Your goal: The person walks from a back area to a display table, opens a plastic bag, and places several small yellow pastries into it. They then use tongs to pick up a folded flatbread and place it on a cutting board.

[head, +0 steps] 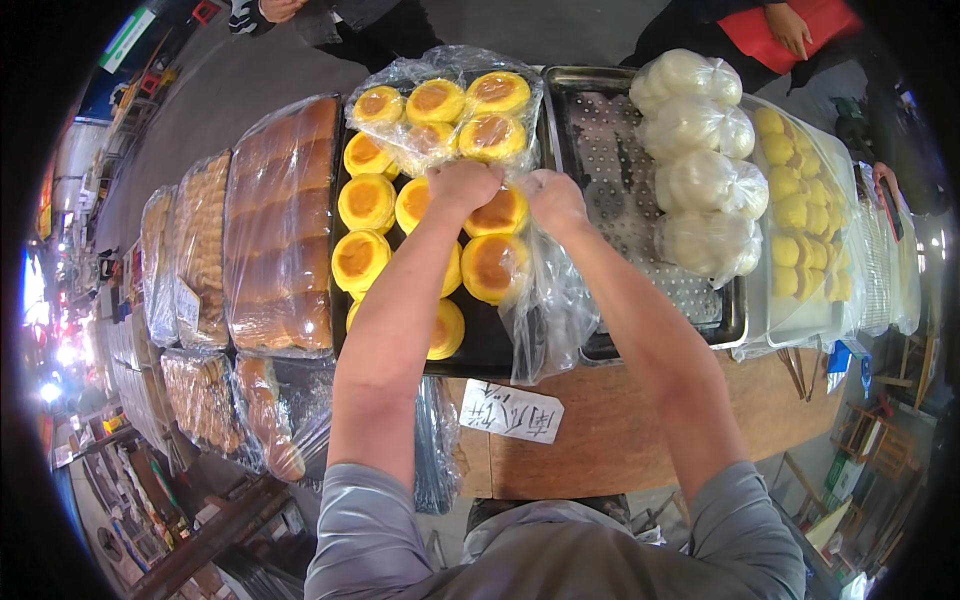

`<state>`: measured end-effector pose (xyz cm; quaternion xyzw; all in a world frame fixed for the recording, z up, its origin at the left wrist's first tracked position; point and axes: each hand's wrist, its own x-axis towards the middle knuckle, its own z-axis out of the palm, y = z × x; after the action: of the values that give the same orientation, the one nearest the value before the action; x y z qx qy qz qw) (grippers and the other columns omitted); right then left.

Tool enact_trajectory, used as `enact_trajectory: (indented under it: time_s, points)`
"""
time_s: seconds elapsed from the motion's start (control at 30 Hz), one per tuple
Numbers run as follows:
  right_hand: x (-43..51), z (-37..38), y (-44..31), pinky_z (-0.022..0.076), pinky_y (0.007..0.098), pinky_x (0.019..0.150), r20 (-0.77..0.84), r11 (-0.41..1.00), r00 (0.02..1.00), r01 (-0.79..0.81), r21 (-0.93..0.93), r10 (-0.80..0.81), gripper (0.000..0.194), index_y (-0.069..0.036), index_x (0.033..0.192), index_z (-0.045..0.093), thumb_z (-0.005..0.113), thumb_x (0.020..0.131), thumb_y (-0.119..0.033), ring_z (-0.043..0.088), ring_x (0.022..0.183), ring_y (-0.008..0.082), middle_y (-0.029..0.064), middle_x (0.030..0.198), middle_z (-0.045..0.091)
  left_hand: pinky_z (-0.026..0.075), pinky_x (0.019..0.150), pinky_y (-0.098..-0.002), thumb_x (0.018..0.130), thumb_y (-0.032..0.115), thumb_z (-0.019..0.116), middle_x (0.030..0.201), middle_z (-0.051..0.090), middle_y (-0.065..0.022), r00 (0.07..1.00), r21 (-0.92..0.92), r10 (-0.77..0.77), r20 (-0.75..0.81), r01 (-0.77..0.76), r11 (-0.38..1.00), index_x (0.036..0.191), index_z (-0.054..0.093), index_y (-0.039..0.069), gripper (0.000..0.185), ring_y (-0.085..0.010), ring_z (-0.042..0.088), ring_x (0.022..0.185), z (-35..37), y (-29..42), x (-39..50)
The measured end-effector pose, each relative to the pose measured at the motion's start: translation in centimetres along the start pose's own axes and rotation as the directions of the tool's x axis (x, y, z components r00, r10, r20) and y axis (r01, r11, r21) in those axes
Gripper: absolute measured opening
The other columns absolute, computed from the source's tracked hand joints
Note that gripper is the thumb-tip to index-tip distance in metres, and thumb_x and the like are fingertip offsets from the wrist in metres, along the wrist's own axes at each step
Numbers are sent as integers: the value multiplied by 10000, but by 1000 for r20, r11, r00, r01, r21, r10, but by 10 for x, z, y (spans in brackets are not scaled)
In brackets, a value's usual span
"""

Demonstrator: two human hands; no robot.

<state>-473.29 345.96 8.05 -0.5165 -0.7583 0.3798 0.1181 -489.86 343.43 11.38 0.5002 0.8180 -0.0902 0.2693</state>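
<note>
Several round yellow pastries [366, 202] with browned tops stand in rows on a black baking tray [491, 356] before me. Clear plastic film [556, 315] covers the pastries at the far end and hangs bunched down the tray's right side. My left hand [466, 186] is closed on the film's edge above the middle pastries. Close by to the right, my right hand [556, 201] pinches the film near the tray's right rim. The fingertips of both hands are partly hidden. My left forearm covers some of the nearer pastries.
To the right is a perforated metal tray [607, 187] with bagged white buns [697, 131], then yellow buns [795, 202]. Film-wrapped brown bread [281, 232] lies left. A handwritten card [511, 411] and tongs [796, 373] rest on the wooden table [622, 427]. People stand across the table.
</note>
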Motion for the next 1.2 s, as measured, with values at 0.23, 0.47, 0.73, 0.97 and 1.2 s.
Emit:
enact_trajectory:
  time_s: [0.23, 0.47, 0.73, 0.97, 1.2]
  points:
    - [-60, -45, -2, 512, 394, 763, -124, 906, 973, -129, 404, 194, 347, -28, 988, 735, 509, 959, -289, 670, 841, 261, 127, 947, 732, 367, 1082, -470, 980, 504, 399, 1345, 621, -161, 987, -101, -99, -127, 87, 991, 1235, 675, 59, 582, -327, 553, 1267, -5, -11, -7]
    - [-172, -88, 7, 462, 279, 669, 88, 828, 970, -241, 507, 228, 264, -3, 944, 719, 597, 952, -236, 565, 720, 81, 25, 764, 662, 470, 1001, -419, 860, 308, 738, 1183, 667, -202, 783, -513, 73, -618, -472, 717, 1158, 656, -21, 451, -356, 621, 1143, 10, -31, -186]
    - [-235, -161, -43, 407, 300, 573, 608, 890, 771, -130, 438, -186, 239, -25, 853, 685, 650, 938, -245, 471, 614, 82, 7, 673, 582, 520, 772, -301, 870, 125, 737, 891, 710, -65, 864, -908, 488, -121, -295, 298, 1059, 687, 16, 224, -135, 657, 833, 112, -40, -301]
    - [-255, -183, -64, 441, 346, 660, 917, 999, 397, 53, 1, -22, 473, -45, 893, 691, 595, 963, -503, 548, 718, 141, 46, 744, 619, 514, 768, -286, 864, 31, 710, 936, 695, -14, 957, -993, 274, -96, -111, 39, 991, 706, 22, 127, -89, 620, 875, 79, -130, -344]
    - [-283, -175, -52, 508, 362, 720, 955, 997, 294, -48, 65, -48, 610, -32, 919, 710, 528, 967, -612, 650, 765, 198, 60, 775, 682, 587, 801, -406, 890, 101, 722, 1031, 704, -143, 884, -611, 354, -305, 103, -785, 1174, 633, -3, 315, -243, 699, 899, 66, -142, -408]
